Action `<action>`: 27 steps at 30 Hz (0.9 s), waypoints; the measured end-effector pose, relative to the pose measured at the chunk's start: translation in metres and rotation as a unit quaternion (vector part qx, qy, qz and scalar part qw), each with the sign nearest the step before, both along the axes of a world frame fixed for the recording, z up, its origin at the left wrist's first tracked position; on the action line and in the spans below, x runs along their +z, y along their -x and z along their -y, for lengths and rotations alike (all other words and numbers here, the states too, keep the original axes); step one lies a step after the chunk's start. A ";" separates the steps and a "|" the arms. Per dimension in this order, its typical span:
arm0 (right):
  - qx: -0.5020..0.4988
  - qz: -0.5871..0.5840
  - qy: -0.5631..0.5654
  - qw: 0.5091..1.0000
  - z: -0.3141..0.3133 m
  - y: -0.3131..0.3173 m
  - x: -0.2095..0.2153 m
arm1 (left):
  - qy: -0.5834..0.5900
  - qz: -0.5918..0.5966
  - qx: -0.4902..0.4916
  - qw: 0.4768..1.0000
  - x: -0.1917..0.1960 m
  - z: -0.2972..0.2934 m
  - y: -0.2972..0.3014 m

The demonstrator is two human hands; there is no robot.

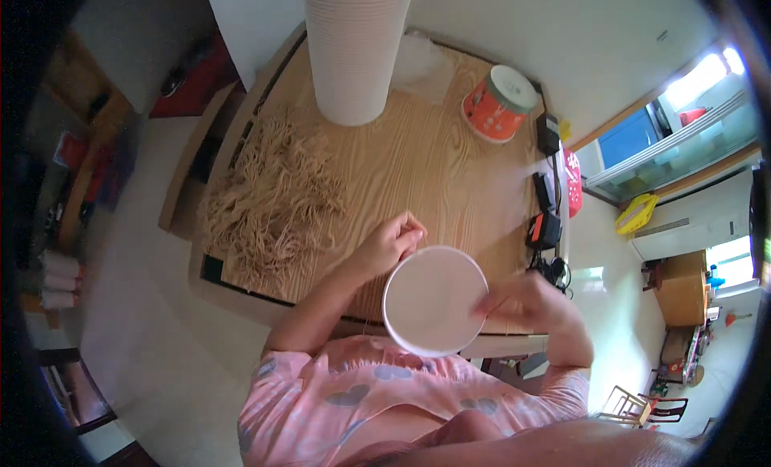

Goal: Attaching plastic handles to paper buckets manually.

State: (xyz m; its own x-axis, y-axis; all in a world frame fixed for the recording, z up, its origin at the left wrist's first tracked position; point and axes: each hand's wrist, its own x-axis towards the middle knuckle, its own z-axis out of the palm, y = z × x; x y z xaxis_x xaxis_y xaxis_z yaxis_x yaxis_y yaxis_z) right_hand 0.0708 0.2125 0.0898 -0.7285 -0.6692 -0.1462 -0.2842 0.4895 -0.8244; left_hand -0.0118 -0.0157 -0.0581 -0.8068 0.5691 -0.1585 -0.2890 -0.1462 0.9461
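A white paper bucket (434, 301) with a round rim faces its open mouth up at me, in front of my body at the table's near edge. My left hand (393, 244) is closed just beyond its upper left rim, fingertips pinched together; anything between them is too small to make out. At the bucket's right side, my right hand (526, 301) is smeared by motion, its fingertips overlapping the rim and mouth. Whether those fingers grip the rim cannot be told. What supports the bucket from below is hidden.
On the wooden table (401, 174), a heap of beige twine strands (277, 202) lies left. A tall stack of white paper buckets (353, 57) stands at the back. An orange patterned tub with a pale green end (498, 106) sits back right. Black power adapters (544, 230) line the right edge.
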 end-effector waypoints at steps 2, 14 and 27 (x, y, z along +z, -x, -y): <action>-0.178 -0.124 -0.016 0.976 -0.001 0.033 -0.032 | -0.029 0.002 -0.009 1.000 0.008 -0.011 0.000; -0.268 0.203 0.181 0.924 0.014 0.069 -0.118 | -0.072 0.019 0.052 0.996 0.007 -0.039 -0.002; -0.333 0.033 0.324 0.885 -0.015 0.084 -0.104 | 0.020 -0.042 -0.037 0.998 0.005 -0.040 -0.001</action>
